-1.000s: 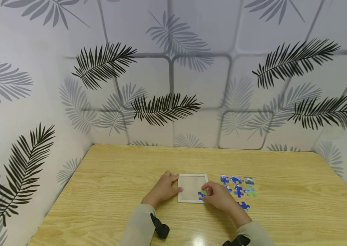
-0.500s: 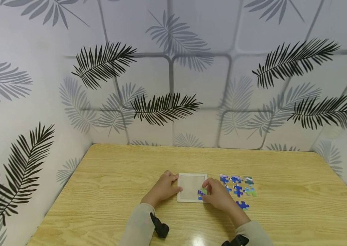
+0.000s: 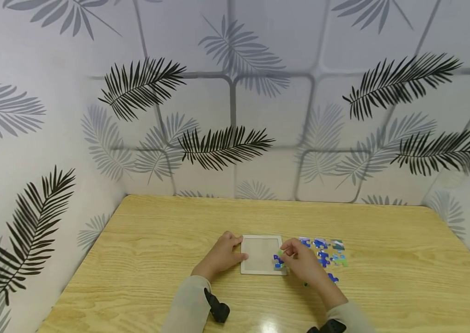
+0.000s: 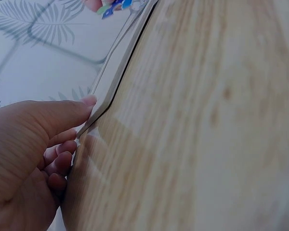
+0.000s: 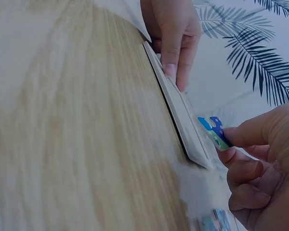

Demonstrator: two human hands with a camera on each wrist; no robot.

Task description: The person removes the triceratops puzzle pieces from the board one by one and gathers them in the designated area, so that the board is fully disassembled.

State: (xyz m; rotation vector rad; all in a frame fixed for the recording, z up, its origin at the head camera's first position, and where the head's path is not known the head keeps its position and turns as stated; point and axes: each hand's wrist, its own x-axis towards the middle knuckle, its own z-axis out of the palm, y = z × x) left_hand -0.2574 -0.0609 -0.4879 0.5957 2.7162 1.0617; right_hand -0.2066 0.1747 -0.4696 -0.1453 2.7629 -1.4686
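Note:
A square white puzzle frame (image 3: 261,237) lies flat on the table, its inside plain and pale. My left hand (image 3: 222,253) holds its left side; in the left wrist view the thumb (image 4: 86,103) presses on the rim near a corner, with the other fingers curled beside it. Between thumb and index finger my right hand (image 3: 303,263) pinches a blue, purple and green jigsaw piece (image 5: 213,127). Tilted, that piece stands over the frame's lower right corner in the right wrist view. Its green part is partly covered by the fingertips.
Several loose jigsaw pieces (image 3: 323,258), blue, green and white, lie just right of the frame, some hidden behind the right hand. The wood-grain table (image 3: 168,222) reaches back to a leaf-patterned wall (image 3: 268,175).
My right hand has shifted a little to the right, lifting the jigsaw piece off the frame's lower right corner. The left hand has stayed on the frame.

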